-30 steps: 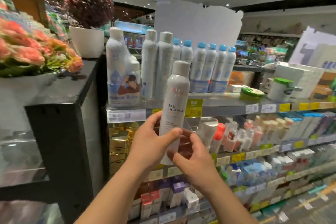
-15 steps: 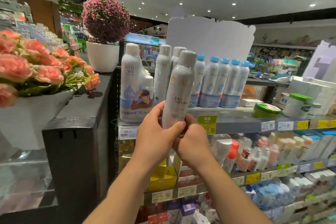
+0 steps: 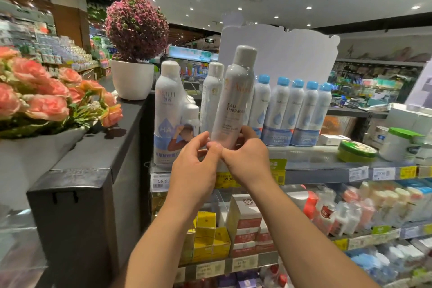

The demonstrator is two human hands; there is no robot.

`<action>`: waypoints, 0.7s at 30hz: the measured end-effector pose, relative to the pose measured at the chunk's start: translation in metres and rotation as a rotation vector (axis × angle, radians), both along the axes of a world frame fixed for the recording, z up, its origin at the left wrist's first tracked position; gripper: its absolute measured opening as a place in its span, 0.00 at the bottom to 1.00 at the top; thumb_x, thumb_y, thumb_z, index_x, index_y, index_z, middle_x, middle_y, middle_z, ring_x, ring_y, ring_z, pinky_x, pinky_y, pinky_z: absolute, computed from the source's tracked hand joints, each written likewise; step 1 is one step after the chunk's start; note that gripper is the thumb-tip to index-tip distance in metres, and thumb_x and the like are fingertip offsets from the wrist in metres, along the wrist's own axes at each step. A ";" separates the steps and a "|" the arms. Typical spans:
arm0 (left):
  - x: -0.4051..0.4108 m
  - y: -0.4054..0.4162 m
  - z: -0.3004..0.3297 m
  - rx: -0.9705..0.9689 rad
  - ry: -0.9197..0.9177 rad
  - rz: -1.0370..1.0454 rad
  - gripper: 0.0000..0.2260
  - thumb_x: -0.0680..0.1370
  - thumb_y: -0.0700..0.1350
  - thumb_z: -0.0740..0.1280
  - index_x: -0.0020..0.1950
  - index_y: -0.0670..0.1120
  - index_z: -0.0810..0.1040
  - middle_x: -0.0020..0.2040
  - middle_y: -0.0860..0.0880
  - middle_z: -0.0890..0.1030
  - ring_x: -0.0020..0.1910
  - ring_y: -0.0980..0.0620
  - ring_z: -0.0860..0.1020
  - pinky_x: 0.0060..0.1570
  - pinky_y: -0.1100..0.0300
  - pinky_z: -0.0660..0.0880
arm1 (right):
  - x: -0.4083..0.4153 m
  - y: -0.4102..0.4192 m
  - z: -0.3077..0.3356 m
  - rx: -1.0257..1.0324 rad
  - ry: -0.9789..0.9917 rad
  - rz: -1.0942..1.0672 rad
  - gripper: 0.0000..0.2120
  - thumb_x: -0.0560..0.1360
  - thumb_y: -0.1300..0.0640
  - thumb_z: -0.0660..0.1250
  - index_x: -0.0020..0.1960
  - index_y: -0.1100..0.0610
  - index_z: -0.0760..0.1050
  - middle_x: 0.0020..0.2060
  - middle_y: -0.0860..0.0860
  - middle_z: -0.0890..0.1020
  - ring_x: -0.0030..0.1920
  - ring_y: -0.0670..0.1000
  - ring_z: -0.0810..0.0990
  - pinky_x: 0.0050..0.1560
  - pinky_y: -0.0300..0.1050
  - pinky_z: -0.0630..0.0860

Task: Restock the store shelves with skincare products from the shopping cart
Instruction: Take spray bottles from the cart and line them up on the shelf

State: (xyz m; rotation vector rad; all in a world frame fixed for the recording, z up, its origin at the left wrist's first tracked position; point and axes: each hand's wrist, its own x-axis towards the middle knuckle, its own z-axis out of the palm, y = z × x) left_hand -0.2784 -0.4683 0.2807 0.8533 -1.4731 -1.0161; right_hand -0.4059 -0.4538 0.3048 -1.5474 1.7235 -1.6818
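A tall white spray can marked "EAU THERMALE" (image 3: 233,100) stands upright at the front of the top shelf (image 3: 315,170). My left hand (image 3: 195,166) and my right hand (image 3: 247,159) grip its base together, thumbs touching in front. Whether the can's bottom rests on the shelf is hidden by my hands. Just behind it stands a matching white can (image 3: 211,98). The shopping cart is out of view.
A wrapped white bottle pack (image 3: 168,119) stands left of the can; blue-capped bottles (image 3: 294,110) stand to its right, then a green-lidded tin (image 3: 356,151). A black counter (image 3: 93,147) on the left carries pink flowers (image 3: 46,96) and a potted bush (image 3: 135,28). Lower shelves hold boxes and bottles.
Both hands have carried the can upward and forward to the top shelf edge, and my right hand closed onto its base. The view has tilted up and moved closer to the shelf.
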 end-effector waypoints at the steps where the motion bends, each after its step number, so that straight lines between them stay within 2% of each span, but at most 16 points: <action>1: 0.000 -0.001 0.001 0.012 0.015 -0.007 0.19 0.82 0.54 0.66 0.73 0.58 0.73 0.65 0.58 0.78 0.60 0.63 0.77 0.52 0.67 0.75 | 0.000 -0.003 0.000 -0.006 -0.008 -0.001 0.17 0.68 0.53 0.82 0.52 0.47 0.78 0.43 0.44 0.85 0.40 0.36 0.83 0.36 0.28 0.75; 3: -0.002 -0.002 0.000 0.020 0.014 -0.007 0.19 0.82 0.55 0.65 0.73 0.57 0.73 0.65 0.58 0.78 0.60 0.63 0.77 0.52 0.67 0.75 | -0.002 -0.009 -0.002 -0.016 -0.019 -0.008 0.17 0.68 0.52 0.82 0.52 0.46 0.78 0.43 0.44 0.85 0.40 0.38 0.84 0.37 0.29 0.77; 6: -0.003 -0.006 -0.001 0.004 -0.048 0.035 0.19 0.82 0.55 0.65 0.74 0.57 0.72 0.66 0.58 0.77 0.61 0.60 0.76 0.52 0.67 0.73 | -0.004 -0.023 -0.008 -0.014 0.000 -0.038 0.18 0.67 0.50 0.82 0.52 0.45 0.78 0.48 0.46 0.84 0.44 0.43 0.84 0.46 0.41 0.84; 8: -0.004 -0.008 -0.002 -0.001 -0.085 0.056 0.20 0.82 0.54 0.65 0.75 0.57 0.71 0.66 0.58 0.75 0.62 0.59 0.75 0.53 0.66 0.72 | -0.005 -0.030 -0.012 -0.003 0.005 -0.027 0.18 0.67 0.49 0.82 0.53 0.44 0.79 0.50 0.47 0.83 0.46 0.45 0.85 0.47 0.46 0.85; 12: -0.003 -0.013 -0.002 0.003 -0.109 0.064 0.21 0.82 0.54 0.66 0.75 0.58 0.70 0.67 0.58 0.75 0.63 0.59 0.74 0.55 0.64 0.74 | -0.003 -0.035 -0.010 -0.003 -0.019 -0.003 0.19 0.68 0.52 0.82 0.55 0.45 0.80 0.50 0.47 0.84 0.47 0.45 0.85 0.44 0.39 0.84; 15: -0.003 -0.017 -0.001 0.007 -0.130 0.093 0.22 0.81 0.55 0.66 0.75 0.59 0.71 0.68 0.57 0.76 0.65 0.58 0.75 0.65 0.53 0.75 | -0.001 -0.035 -0.005 0.007 0.001 0.014 0.16 0.68 0.52 0.82 0.51 0.43 0.79 0.48 0.45 0.85 0.47 0.43 0.85 0.39 0.30 0.79; 21: -0.004 -0.020 -0.001 0.016 -0.166 0.112 0.22 0.81 0.55 0.66 0.75 0.58 0.71 0.69 0.57 0.76 0.65 0.58 0.75 0.67 0.54 0.74 | -0.001 -0.043 -0.007 0.029 -0.014 0.016 0.17 0.68 0.55 0.82 0.50 0.43 0.78 0.47 0.44 0.86 0.46 0.43 0.85 0.39 0.31 0.80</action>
